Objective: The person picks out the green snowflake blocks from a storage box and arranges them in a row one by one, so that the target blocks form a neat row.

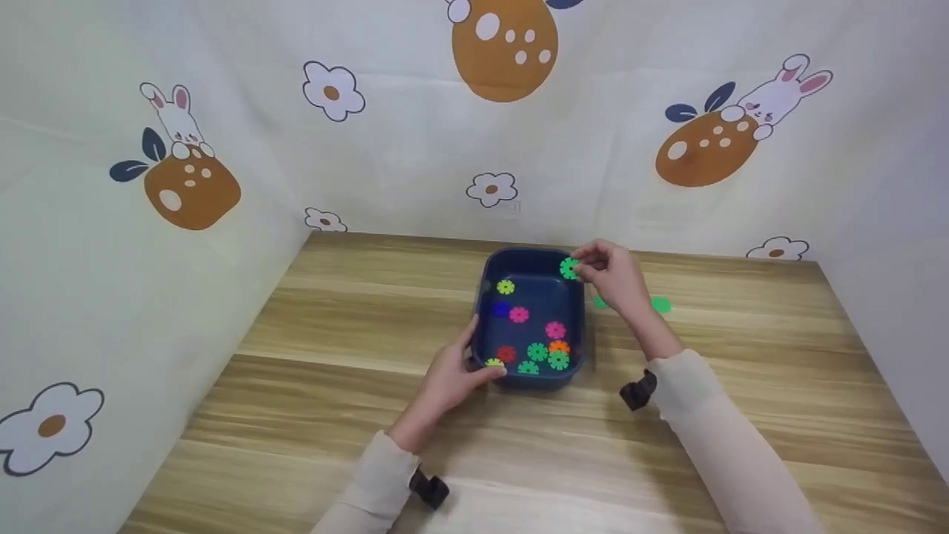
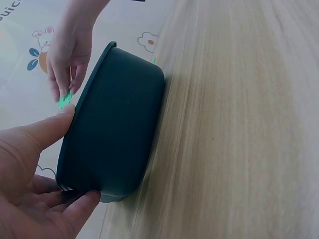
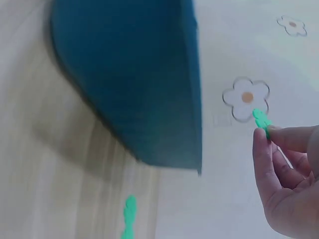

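Beyond pale cloth sleeves (image 1: 741, 445), grips dark-blue plastic tub (image 1: 537, 382), set lengthwise away, by near-left corner with left hand (image 1: 449, 372); pinches notched green plastic disc (image 1: 568, 268) in right hand (image 1: 612, 279), just above far-right corner.

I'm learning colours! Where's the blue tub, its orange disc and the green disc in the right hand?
Dark blue tub (image 1: 545, 297): head view, bare inside floor.
Orange notched disc (image 1: 561, 346): head view, uncovered upper part.
Held green notched disc (image 1: 566, 268): head view, left of centre.
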`<state>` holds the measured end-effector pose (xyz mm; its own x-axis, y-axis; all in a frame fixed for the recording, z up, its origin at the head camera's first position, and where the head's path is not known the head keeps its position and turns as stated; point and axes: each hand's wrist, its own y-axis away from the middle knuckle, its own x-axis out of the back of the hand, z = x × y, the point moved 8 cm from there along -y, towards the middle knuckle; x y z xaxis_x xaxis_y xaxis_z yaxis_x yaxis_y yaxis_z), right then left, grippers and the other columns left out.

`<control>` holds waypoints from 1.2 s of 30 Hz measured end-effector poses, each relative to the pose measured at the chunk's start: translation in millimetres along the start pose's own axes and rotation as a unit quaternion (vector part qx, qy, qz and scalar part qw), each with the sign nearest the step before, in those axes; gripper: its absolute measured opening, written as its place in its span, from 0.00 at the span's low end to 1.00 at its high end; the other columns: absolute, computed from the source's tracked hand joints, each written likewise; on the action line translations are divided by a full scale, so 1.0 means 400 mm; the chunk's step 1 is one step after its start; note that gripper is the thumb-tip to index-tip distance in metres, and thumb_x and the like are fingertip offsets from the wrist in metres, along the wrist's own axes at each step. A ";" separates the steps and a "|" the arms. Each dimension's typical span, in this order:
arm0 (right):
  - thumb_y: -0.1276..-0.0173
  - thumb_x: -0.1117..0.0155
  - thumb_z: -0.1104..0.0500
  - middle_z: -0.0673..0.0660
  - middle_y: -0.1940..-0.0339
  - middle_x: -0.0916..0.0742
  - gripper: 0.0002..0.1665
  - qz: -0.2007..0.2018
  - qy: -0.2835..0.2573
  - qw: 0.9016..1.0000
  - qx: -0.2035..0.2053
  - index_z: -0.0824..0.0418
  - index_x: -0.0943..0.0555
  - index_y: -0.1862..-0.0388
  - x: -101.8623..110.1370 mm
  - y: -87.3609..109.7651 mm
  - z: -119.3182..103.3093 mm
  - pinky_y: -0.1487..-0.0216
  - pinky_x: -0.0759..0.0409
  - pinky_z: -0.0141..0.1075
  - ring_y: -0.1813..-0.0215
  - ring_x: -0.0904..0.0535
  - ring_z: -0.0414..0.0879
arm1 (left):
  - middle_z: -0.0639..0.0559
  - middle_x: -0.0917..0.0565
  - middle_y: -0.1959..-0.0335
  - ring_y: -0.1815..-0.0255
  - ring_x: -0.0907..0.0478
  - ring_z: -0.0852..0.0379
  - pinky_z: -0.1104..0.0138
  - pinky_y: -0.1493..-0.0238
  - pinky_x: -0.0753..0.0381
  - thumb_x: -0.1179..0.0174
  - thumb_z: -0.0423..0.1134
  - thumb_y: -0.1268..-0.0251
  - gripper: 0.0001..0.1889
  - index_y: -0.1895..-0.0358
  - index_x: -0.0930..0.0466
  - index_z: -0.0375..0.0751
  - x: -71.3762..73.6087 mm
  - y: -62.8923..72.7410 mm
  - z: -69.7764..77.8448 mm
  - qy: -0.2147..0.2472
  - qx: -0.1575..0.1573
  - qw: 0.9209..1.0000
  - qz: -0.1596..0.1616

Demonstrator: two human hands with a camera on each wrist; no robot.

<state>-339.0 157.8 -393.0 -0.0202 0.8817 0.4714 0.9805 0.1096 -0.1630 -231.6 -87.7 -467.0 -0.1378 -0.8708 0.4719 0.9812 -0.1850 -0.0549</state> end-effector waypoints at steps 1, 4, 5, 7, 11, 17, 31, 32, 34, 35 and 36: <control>0.30 0.38 0.67 0.61 0.60 0.14 0.10 0.004 0.000 1.000 -0.001 0.67 0.17 0.52 0.012 -0.001 0.007 0.60 0.15 0.27 0.65 0.19 0.38 | 0.30 0.39 0.24 0.25 0.36 0.35 0.48 0.27 0.32 0.27 0.40 0.43 0.49 0.22 0.47 0.33 -0.001 0.001 -0.001 -0.001 0.000 1.000 0.000; 0.30 0.37 0.67 0.61 0.61 0.15 0.10 0.016 0.003 1.000 -0.003 0.69 0.17 0.52 0.050 -0.002 0.027 0.62 0.17 0.23 0.66 0.19 0.34 | 0.30 0.39 0.24 0.24 0.37 0.35 0.47 0.25 0.35 0.27 0.40 0.43 0.49 0.22 0.46 0.34 -0.002 0.002 -0.002 -0.005 0.006 1.000 0.001; 0.30 0.38 0.66 0.61 0.61 0.15 0.11 0.018 0.002 1.000 -0.005 0.69 0.18 0.51 0.063 -0.002 0.035 0.62 0.17 0.22 0.66 0.19 0.34 | 0.30 0.39 0.24 0.24 0.37 0.35 0.47 0.25 0.35 0.27 0.40 0.43 0.49 0.22 0.46 0.34 -0.002 0.003 -0.002 -0.006 0.008 1.000 0.002; 0.30 0.37 0.66 0.60 0.61 0.15 0.11 0.025 0.000 1.000 -0.009 0.69 0.18 0.51 0.089 -0.001 0.048 0.60 0.15 0.24 0.67 0.19 0.33 | 0.30 0.39 0.24 0.24 0.38 0.35 0.47 0.25 0.36 0.27 0.40 0.43 0.48 0.22 0.46 0.35 0.000 0.003 -0.001 -0.008 0.013 1.000 0.004; 0.29 0.38 0.66 0.53 0.64 0.16 0.12 0.035 -0.012 0.999 -0.018 0.70 0.19 0.50 0.142 0.001 0.073 0.58 0.14 0.25 0.66 0.19 0.32 | 0.30 0.37 0.25 0.25 0.35 0.35 0.47 0.26 0.34 0.27 0.41 0.43 0.49 0.22 0.46 0.34 0.002 -0.002 0.003 -0.008 0.006 1.000 0.004; 0.29 0.39 0.66 0.44 0.67 0.18 0.14 0.055 -0.027 0.998 -0.031 0.73 0.22 0.48 0.219 0.009 0.118 0.57 0.14 0.24 0.65 0.19 0.30 | 0.30 0.37 0.25 0.26 0.34 0.36 0.48 0.27 0.32 0.27 0.40 0.43 0.49 0.22 0.47 0.33 -0.002 -0.009 0.007 -0.005 0.004 1.000 0.001; 0.28 0.40 0.67 0.36 0.70 0.19 0.19 0.092 -0.003 0.991 -0.099 0.76 0.26 0.43 0.334 0.047 0.266 0.58 0.15 0.22 0.67 0.20 0.26 | 0.30 0.40 0.23 0.27 0.33 0.35 0.51 0.31 0.25 0.27 0.41 0.43 0.50 0.21 0.49 0.34 -0.006 -0.004 -0.003 0.008 0.010 1.000 -0.008; 0.29 0.40 0.67 0.36 0.71 0.19 0.19 0.093 -0.001 0.990 -0.107 0.76 0.26 0.43 0.338 0.050 0.278 0.58 0.15 0.22 0.67 0.20 0.26 | 0.30 0.41 0.23 0.27 0.33 0.35 0.51 0.31 0.26 0.27 0.41 0.43 0.50 0.21 0.49 0.34 -0.006 -0.003 -0.004 0.009 0.012 1.000 -0.008; 0.29 0.40 0.67 0.37 0.71 0.19 0.19 0.092 0.003 0.988 -0.123 0.76 0.26 0.42 0.342 0.055 0.302 0.58 0.15 0.23 0.68 0.20 0.25 | 0.30 0.41 0.23 0.27 0.33 0.35 0.51 0.31 0.26 0.27 0.41 0.43 0.50 0.21 0.49 0.34 -0.004 -0.002 -0.004 0.007 0.013 1.000 -0.008; 0.29 0.40 0.67 0.37 0.71 0.19 0.20 0.090 0.006 0.988 -0.129 0.76 0.26 0.42 0.343 0.057 0.312 0.57 0.15 0.23 0.68 0.20 0.25 | 0.30 0.41 0.23 0.27 0.34 0.35 0.50 0.31 0.26 0.27 0.40 0.42 0.50 0.21 0.49 0.35 -0.002 -0.003 -0.003 0.009 0.014 1.000 -0.007; 0.29 0.39 0.67 0.36 0.71 0.19 0.20 0.089 0.015 0.987 -0.135 0.76 0.25 0.42 0.344 0.059 0.323 0.58 0.15 0.23 0.68 0.21 0.24 | 0.30 0.41 0.23 0.27 0.34 0.35 0.50 0.30 0.27 0.27 0.40 0.42 0.50 0.21 0.49 0.35 -0.001 -0.003 -0.004 0.011 0.015 1.000 -0.007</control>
<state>-344.0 341.1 -443.9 0.1591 0.8618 0.4816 0.9844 -0.1756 -0.0110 -232.7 -87.7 -468.4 -0.1542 -0.8782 0.4527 0.9828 -0.1835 -0.0211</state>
